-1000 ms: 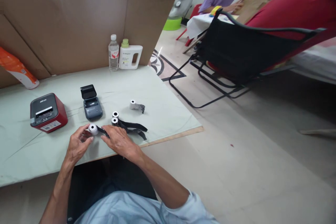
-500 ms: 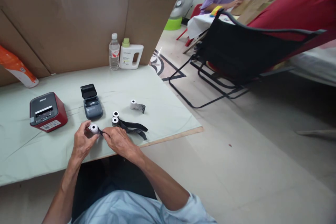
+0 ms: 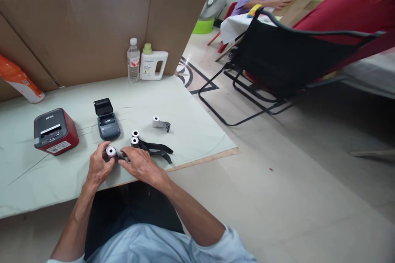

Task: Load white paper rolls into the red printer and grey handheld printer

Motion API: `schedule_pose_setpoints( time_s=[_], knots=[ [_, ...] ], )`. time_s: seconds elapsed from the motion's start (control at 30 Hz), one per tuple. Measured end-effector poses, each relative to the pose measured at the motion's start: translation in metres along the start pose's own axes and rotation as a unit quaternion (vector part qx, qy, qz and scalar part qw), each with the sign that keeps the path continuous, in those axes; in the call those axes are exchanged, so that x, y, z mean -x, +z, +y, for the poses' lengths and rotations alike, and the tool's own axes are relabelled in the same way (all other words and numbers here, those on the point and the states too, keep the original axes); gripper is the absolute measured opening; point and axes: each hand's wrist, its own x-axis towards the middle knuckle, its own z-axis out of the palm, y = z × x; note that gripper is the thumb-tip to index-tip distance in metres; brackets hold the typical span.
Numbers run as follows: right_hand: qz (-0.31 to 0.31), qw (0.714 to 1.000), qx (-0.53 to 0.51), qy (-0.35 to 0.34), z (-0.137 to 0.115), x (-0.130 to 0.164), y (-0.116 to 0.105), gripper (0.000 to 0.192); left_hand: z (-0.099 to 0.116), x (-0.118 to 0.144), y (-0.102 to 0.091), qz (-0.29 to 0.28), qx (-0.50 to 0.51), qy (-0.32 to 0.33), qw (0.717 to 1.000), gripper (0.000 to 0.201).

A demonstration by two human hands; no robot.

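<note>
My left hand [image 3: 99, 165] holds a small white paper roll [image 3: 110, 151] just above the pale green table [image 3: 27, 172]. My right hand [image 3: 139, 163] pinches the black loose end of that roll, close beside the left hand. Two more white rolls [image 3: 134, 137] with long black tails [image 3: 157, 151] lie right behind my right hand. A further roll [image 3: 156, 122] lies farther back. A small dark grey printer [image 3: 106, 120] with its lid up stands behind my hands. A red and grey printer [image 3: 54, 131] stands to the left.
A water bottle [image 3: 133, 60] and a white jug [image 3: 153, 63] stand against the cardboard screen [image 3: 80, 20]. An orange pack [image 3: 17, 80] leans at the left. A black folding chair [image 3: 286, 57] stands to the right on the floor, with other people seated beyond it.
My hands have drawn closer together on the roll, which has shifted slightly right and down toward the table. The other rolls and printers have stayed put.
</note>
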Motion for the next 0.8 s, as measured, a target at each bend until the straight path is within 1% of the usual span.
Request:
schedule_pose_setpoints(
  time_s=[0.03, 0.1, 0.17, 0.27, 0.3, 0.37, 0.47, 0.5, 0.57, 0.67, 0.73, 0.8],
  knots=[
    [0.004, 0.999, -0.029, -0.024, 0.001, -0.003, 0.001, 0.032, 0.003, -0.001, -0.004, -0.015, 0.009, 0.004, 1.000, 0.050],
    [0.000, 0.991, -0.107, -0.077, 0.003, -0.008, 0.002, 0.034, 0.012, -0.002, -0.013, -0.049, 0.022, 0.020, 0.998, 0.049],
    [-0.006, 0.974, -0.195, -0.111, 0.005, -0.013, 0.002, 0.028, 0.022, -0.004, -0.024, -0.079, 0.020, 0.042, 0.996, 0.044],
    [-0.003, 0.945, -0.304, -0.122, 0.008, -0.018, 0.001, 0.015, 0.037, -0.007, -0.040, -0.103, 0.013, 0.067, 0.992, 0.037],
    [-0.008, 0.933, -0.339, -0.118, 0.010, -0.018, 0.001, 0.017, 0.041, -0.008, -0.045, -0.110, 0.018, 0.073, 0.991, 0.039],
    [-0.038, 0.902, -0.419, -0.098, 0.012, -0.017, 0.000, 0.029, 0.050, -0.010, -0.055, -0.142, 0.041, 0.089, 0.985, 0.048],
    [-0.104, 0.838, -0.534, -0.043, 0.012, -0.013, -0.002, 0.047, 0.061, -0.015, -0.070, -0.217, 0.069, 0.117, 0.967, 0.068],
    [-0.127, 0.816, -0.563, -0.028, 0.012, -0.011, -0.003, 0.051, 0.064, -0.016, -0.074, -0.232, 0.072, 0.123, 0.962, 0.070],
    [-0.165, 0.775, -0.610, -0.009, 0.009, -0.008, -0.004, 0.058, 0.068, -0.018, -0.078, -0.239, 0.077, 0.127, 0.960, 0.067],
    [-0.189, 0.733, -0.654, 0.003, 0.004, -0.004, 0.001, 0.063, 0.068, -0.017, -0.077, -0.236, 0.115, 0.122, 0.957, 0.062],
    [-0.191, 0.711, -0.676, 0.007, 0.001, -0.002, 0.007, 0.064, 0.066, -0.014, -0.071, -0.250, 0.169, 0.111, 0.947, 0.064],
    [-0.195, 0.693, -0.694, 0.007, -0.001, 0.000, 0.011, 0.065, 0.063, -0.013, -0.065, -0.258, 0.237, 0.105, 0.931, 0.064]
  ],
)
